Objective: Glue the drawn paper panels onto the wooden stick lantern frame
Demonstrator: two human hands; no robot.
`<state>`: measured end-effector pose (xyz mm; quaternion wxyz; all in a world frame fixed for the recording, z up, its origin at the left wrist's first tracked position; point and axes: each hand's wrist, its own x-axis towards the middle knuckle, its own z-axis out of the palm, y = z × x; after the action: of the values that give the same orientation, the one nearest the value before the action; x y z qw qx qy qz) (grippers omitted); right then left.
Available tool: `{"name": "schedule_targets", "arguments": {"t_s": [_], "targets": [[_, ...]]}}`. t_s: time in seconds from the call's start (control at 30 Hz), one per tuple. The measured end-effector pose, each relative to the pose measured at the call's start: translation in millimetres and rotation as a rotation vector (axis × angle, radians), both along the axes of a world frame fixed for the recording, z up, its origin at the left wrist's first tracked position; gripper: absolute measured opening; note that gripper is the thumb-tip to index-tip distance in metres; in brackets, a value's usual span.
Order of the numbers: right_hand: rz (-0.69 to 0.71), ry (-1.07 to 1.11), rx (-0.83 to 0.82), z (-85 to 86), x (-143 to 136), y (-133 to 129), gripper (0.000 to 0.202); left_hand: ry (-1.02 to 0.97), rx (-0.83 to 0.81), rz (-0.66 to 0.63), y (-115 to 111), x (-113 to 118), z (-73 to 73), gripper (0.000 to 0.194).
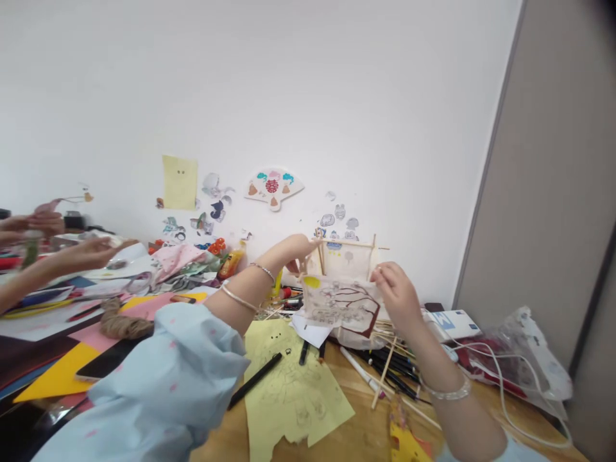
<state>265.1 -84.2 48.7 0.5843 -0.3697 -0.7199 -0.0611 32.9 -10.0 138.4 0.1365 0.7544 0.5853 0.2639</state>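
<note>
In front of the wall, a frame of thin wooden sticks [350,242] stands above the cluttered table. A white painted sheet [337,307], with a brown branch and a yellow spot, hangs at its near side. At the frame's upper left, my left hand [301,248] has its fingers closed round the stick corner; the fingertips are partly hidden. My right hand [395,294] pinches the sheet's upper right edge. Below lies a yellow-green paper [293,385] with pencil drawings and a torn lower edge, a black marker [256,380] resting across its left side.
Another person's hands [94,251] work at the far left. Loose sticks [385,372] and black pens [397,364] lie at the right, near a white cable [500,385] and plastic bag [534,353]. Twine [126,321], a phone [108,359] and coloured papers cover the left.
</note>
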Motion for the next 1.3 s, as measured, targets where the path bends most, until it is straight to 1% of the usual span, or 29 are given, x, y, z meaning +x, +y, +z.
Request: {"name": "schedule_targets", "arguments": {"t_s": [0.07,0.1,0.13,0.2,0.27,0.33,0.4,0.47,0.53,0.6,0.7,0.77,0.87,0.93,1.0,1.07,1.13,1.2,1.27,1.3], "targets": [[0.166,0.205,-0.068,2.6,26.0,5.3,0.029,-0.108,0.003,-0.015,-7.7,-12.3,1.4,0.079],[0.263,0.363,-0.117,2.2,39.6,8.3,0.027,-0.161,0.023,-0.027,-10.1,-17.9,-0.7,0.08],[0.305,0.451,-0.138,0.5,52.5,11.6,0.029,-0.21,0.048,-0.042,-11.1,-22.3,-4.8,0.078],[0.363,0.58,-0.193,-6.3,74.2,19.0,0.034,-0.294,0.084,-0.082,-9.5,-26.2,-18.2,0.074],[0.395,0.67,-0.266,-16.5,88.1,27.2,0.035,-0.361,0.079,-0.133,-5.7,-23.7,-34.7,0.072],[0.416,0.763,-0.343,-29.1,94.7,35.6,0.031,-0.408,0.029,-0.199,-4.1,-18.4,-49.2,0.072],[0.424,0.847,-0.411,-42.7,96.7,43.0,0.024,-0.428,-0.042,-0.279,-7.0,-14.4,-59.1,0.073],[0.431,0.92,-0.475,-55.9,96.8,48.4,0.017,-0.427,-0.108,-0.356,-13.2,-14.3,-64.7,0.072],[0.442,0.978,-0.538,-66.9,96.6,51.5,0.014,-0.416,-0.144,-0.408,-18.8,-17.8,-68.7,0.068],[0.456,1.015,-0.591,-74.3,95.7,52.7,0.013,-0.398,-0.155,-0.434,-20.0,-22.7,-73.5,0.063],[0.476,1.029,-0.625,-77.6,90.8,51.9,0.013,-0.371,-0.157,-0.429,-10.6,-27.9,-85.2,0.058],[0.475,1.023,-0.606,-75.0,85.5,49.6,0.014,-0.368,-0.152,-0.406,0.4,-29.2,-95.3,0.058],[0.441,1.002,-0.51,-65.3,76.4,42.8,0.015,-0.388,-0.113,-0.355,15.7,-31.5,-109.3,0.06],[0.399,0.98,-0.417,-56.1,69.6,36.2,0.017,-0.42,-0.06,-0.32,20.1,-35.5,-114.5,0.065],[0.356,0.942,-0.325,-45.9,60.9,27.4,0.025,-0.464,0.009,-0.291,16.6,-41.7,-114.6,0.073],[0.324,0.878,-0.248,-36.2,49.1,15.8,0.031,-0.508,0.079,-0.287,4.1,-47.8,-110.2,0.079],[0.306,0.805,-0.186,-29.1,33.8,1.3,0.033,-0.55,0.148,-0.319,-15.4,-51.2,-103.8,0.083],[0.274,0.687,-0.111,-26.3,16.5,-15.0,0.033,-0.591,0.243,-0.367,-37.6,-49.6,-100.5,0.084],[0.185,0.452,0.031,-29.0,-0.5,-31.4,0.031,-0.594,0.305,-0.378,-57.2,-43.4,-105.7,0.09],[0.13,0.32,0.12,-32.4,-8.0,-39.0,0.029,-0.605,0.324,-0.37,-64.7,-39.6,-112.9,0.092]]}}
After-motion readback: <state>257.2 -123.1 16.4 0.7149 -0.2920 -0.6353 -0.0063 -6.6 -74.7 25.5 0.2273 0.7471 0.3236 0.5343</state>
